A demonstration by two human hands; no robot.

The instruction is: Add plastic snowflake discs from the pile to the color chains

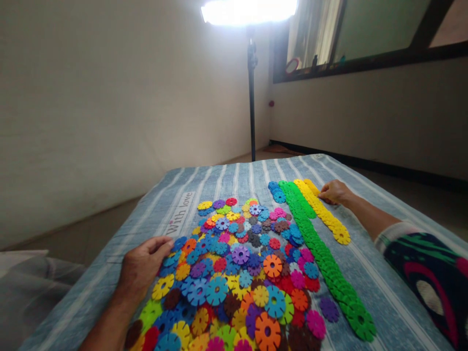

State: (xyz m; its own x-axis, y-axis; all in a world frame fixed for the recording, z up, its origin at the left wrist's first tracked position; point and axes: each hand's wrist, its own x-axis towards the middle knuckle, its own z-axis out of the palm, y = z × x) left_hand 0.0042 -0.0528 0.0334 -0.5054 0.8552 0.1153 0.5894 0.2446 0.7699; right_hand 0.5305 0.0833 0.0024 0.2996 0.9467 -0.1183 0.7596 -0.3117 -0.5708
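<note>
A heap of flat plastic snowflake discs [241, 278] in many colours lies on a blue striped cloth [387, 287]. My left hand [141, 268] rests at the heap's left edge, fingers curled over blue and orange discs, gripping nothing that I can see. To the right run overlapping rows of sorted discs: a long green row [321, 258], a yellow row [327, 217] and a short blue row [277, 191]. My right hand [334, 191] reaches far out to the top of the yellow row, fingers bent and pressed on its discs. Its fingertips are hidden.
A lamp stand [252, 97] with a bright light panel [248, 9] stands behind the cloth near the wall corner. A window [365, 34] is at upper right. Grey fabric [25, 287] lies at lower left. The cloth bears the print "With love" [179, 214].
</note>
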